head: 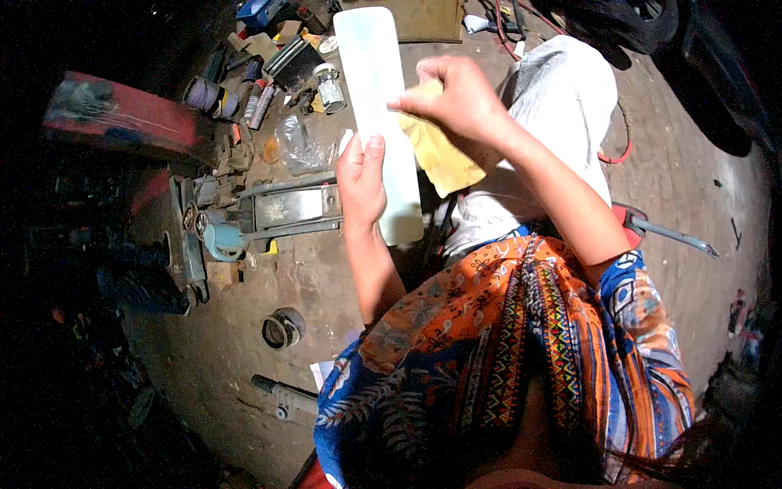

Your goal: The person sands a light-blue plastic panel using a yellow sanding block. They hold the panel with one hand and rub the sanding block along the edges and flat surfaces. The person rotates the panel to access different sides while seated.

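Note:
A long, pale panel with rounded corners (386,79) stands lengthwise before me, brightly lit, its lower end in shadow. My left hand (363,177) grips it at its left edge, thumb lying on the face. At the panel's right edge, my right hand (455,98) pinches a yellow sheet (443,156), which hangs down below the fingers. Whether the sheet is sandpaper or cloth I cannot tell. The right fingertips are slightly blurred and overlap the panel's edge.
A floor jack (287,208), a clear jar (330,88), spray cans (261,105) and a plastic bag (300,147) lie at the left. An open tin (282,328) stands nearer. A red hose (623,153) runs at the right, past my knee (565,79).

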The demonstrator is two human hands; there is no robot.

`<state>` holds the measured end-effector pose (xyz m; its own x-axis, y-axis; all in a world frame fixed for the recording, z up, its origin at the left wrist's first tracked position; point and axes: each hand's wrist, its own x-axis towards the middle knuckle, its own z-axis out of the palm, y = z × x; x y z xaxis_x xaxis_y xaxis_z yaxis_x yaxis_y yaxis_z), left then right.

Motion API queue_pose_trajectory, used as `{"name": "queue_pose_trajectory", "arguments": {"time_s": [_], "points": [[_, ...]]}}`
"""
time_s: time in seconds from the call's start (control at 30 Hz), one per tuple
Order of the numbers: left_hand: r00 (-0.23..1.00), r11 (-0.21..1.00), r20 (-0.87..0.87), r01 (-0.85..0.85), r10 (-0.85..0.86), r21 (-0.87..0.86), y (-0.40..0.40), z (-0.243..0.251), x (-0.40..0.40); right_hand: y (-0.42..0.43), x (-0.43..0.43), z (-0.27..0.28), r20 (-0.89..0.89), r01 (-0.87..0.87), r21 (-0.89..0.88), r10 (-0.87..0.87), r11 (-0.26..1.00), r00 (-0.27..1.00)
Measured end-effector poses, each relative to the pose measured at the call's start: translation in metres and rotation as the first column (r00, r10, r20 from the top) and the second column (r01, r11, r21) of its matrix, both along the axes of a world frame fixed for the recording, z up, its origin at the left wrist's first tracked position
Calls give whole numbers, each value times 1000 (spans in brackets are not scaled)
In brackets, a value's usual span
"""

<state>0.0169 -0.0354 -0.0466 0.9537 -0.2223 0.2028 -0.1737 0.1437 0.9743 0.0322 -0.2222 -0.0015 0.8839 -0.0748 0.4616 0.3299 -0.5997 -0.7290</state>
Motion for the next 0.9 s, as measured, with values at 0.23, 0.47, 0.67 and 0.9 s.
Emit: {"name": "queue_pose_trajectory", "arguments": {"time_s": [0.23,0.47,0.67,0.9], "points": [[997,996,-29,-77,75,-38,5,-6,7,27,-35,-37,-49,-40,-52,38,998,998],[997,992,-66,-57,49,-114,-14,-2,-4,2,-4,1,-106,16,-40,-20,999,994],[972,970,-122,-216,202,-109,-3,-9,8,24,-48,-39,-230,-119,-25,110,993,967],[977,937,-55,-215,208,-275,-5,12,15,22,-36,-15,-198,-90,-49,79,995,977]]}}
